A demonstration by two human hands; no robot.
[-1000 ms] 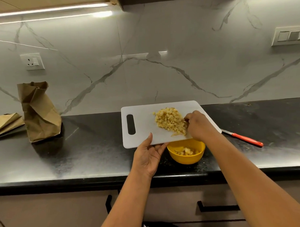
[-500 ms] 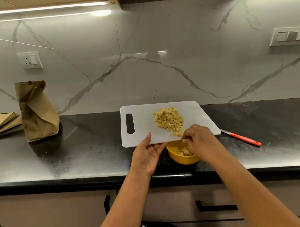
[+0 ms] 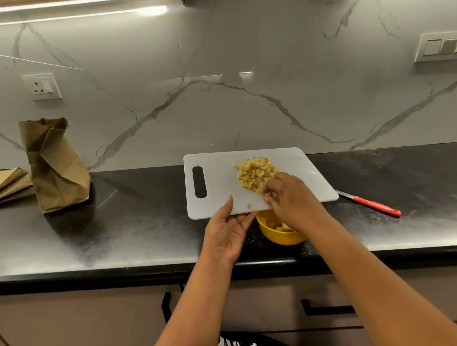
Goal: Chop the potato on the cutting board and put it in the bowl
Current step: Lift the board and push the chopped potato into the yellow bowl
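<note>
No writing shows. Left hand (image 3: pixel 228 231) holds the white cutting board (image 3: pixel 217 183); right hand (image 3: pixel 291 196), fingers curled, rakes pale-yellow potato cubes (image 3: pixel 256 174) above the yellow bowl (image 3: pixel 279 237).

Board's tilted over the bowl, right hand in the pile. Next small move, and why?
Probably sweep the right hand toward the board's near edge, pushing more potato into the bowl. Most of the pile sits on the board, only a few pieces show in the bowl, and the bowl lies right under that edge. The left hand holds the board from below.
</note>
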